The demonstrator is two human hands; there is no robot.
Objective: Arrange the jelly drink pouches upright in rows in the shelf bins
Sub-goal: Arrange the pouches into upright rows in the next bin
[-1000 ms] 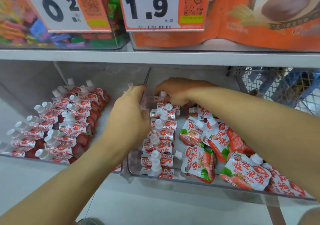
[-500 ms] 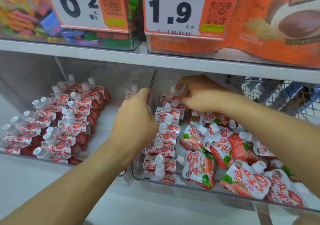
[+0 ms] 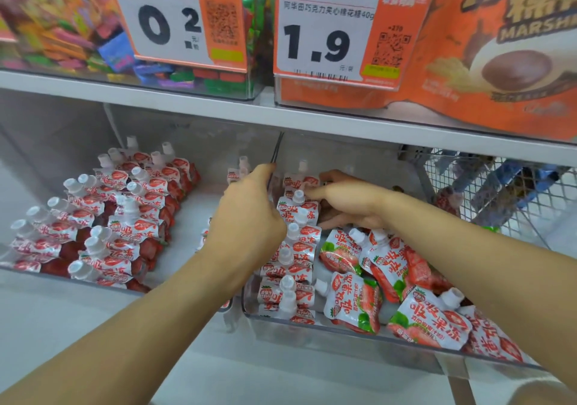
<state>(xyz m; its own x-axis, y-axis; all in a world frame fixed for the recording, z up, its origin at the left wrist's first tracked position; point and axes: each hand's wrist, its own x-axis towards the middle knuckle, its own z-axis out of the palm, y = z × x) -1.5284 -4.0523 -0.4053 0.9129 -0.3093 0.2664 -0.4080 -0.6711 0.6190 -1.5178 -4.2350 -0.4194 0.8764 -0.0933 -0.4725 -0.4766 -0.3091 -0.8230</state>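
The left hand point(image 3: 246, 214) braces the bin divider point(image 3: 274, 161), grip unclear, while the right hand's point(image 3: 349, 200) straight fingers steady the upright pouch row point(image 3: 296, 242).

A shop: price tags point(image 3: 324, 34) on stocked shelf point(image 3: 193, 107).

The jelly pouches point(image 3: 296, 242) are white and red with round white caps; the loose ones point(image 3: 352, 301) lying at the right show a red strawberry picture, green leaves and red lettering. The bins point(image 3: 312, 326) are clear plastic. The shelf edge point(image 3: 218, 107) is pale grey. Two price tags point(image 3: 324, 29) above are white with bold black numbers and orange borders. An orange bag point(image 3: 505, 61) shows a brown and white sweet. Small sweets point(image 3: 62, 39) upper left are mixed pink, green, blue, purple and yellow. The wire basket point(image 3: 499, 192) is light grey.
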